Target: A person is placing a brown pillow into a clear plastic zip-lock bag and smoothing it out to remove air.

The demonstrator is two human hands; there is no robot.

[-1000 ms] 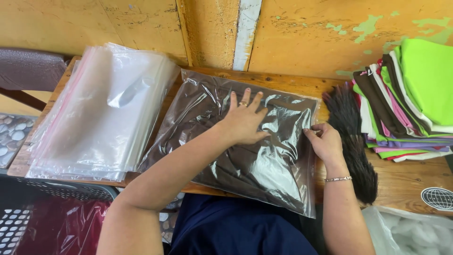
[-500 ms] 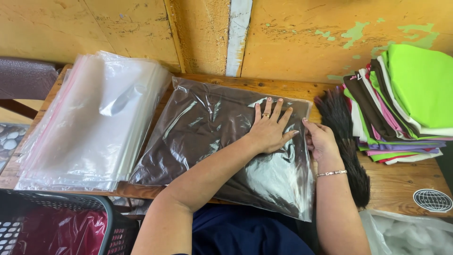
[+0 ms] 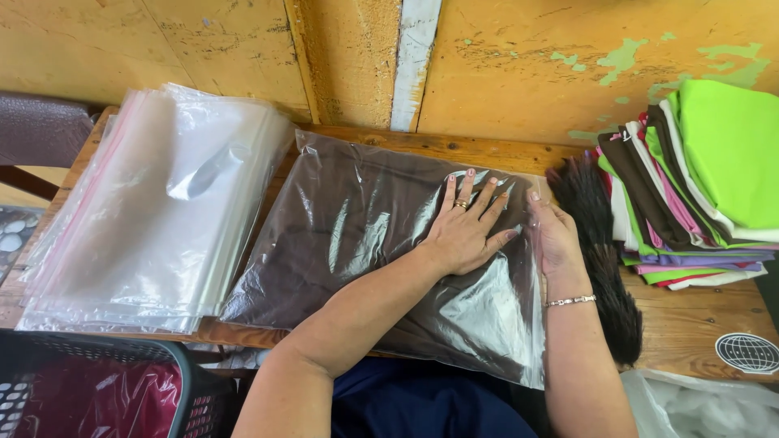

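A clear plastic bag (image 3: 357, 235) with a folded brown cloth inside lies on the wooden table (image 3: 690, 316). My left hand (image 3: 465, 229) rests flat on the bag's right part, fingers spread, a ring on one finger. My right hand (image 3: 554, 235) pinches the bag's right edge near its upper corner; a bracelet sits on that wrist.
A pile of empty clear bags (image 3: 154, 211) lies at the left. A dark bristly brush (image 3: 600, 259) sits right of the bag. Folded green, pink, white and brown cloths (image 3: 698, 178) are stacked at the right. A basket (image 3: 89, 385) stands lower left, a white bag (image 3: 698, 405) lower right.
My left hand slid from the bag's middle to its right part and stayed flat. My right hand moved up along the right edge toward the upper corner.
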